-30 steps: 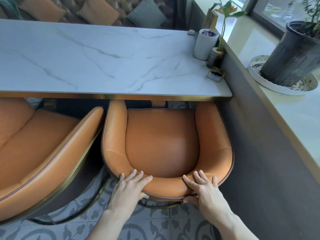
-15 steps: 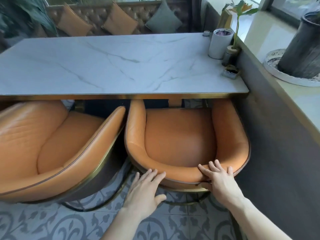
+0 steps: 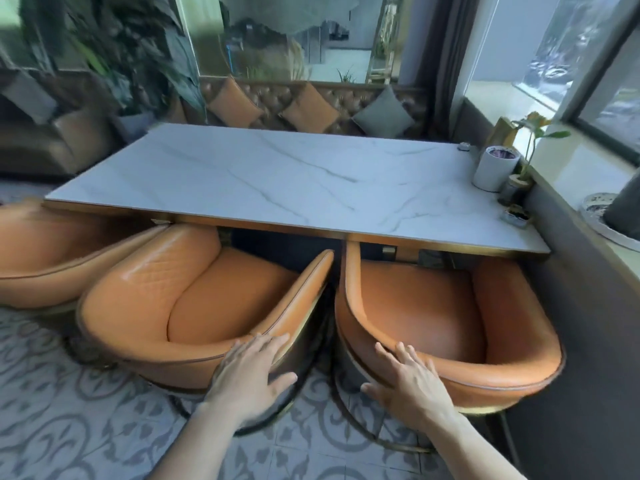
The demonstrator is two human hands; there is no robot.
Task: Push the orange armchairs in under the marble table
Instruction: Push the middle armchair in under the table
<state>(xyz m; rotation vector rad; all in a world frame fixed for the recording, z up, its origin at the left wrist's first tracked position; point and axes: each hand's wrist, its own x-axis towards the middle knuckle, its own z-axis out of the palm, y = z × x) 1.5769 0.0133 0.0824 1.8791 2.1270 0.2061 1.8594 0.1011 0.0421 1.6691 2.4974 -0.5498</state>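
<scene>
Here, 3 orange armchairs at 1 marble table, 2 hands, left hand, right hand, fingers spread flat on chair backs

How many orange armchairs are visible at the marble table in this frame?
3. The right armchair is by the wall, the middle armchair sits angled beside it, and the left armchair is cut off at the frame edge. More could lie out of view.

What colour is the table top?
White marble table top with thin grey veins, seen in the head view.
</scene>
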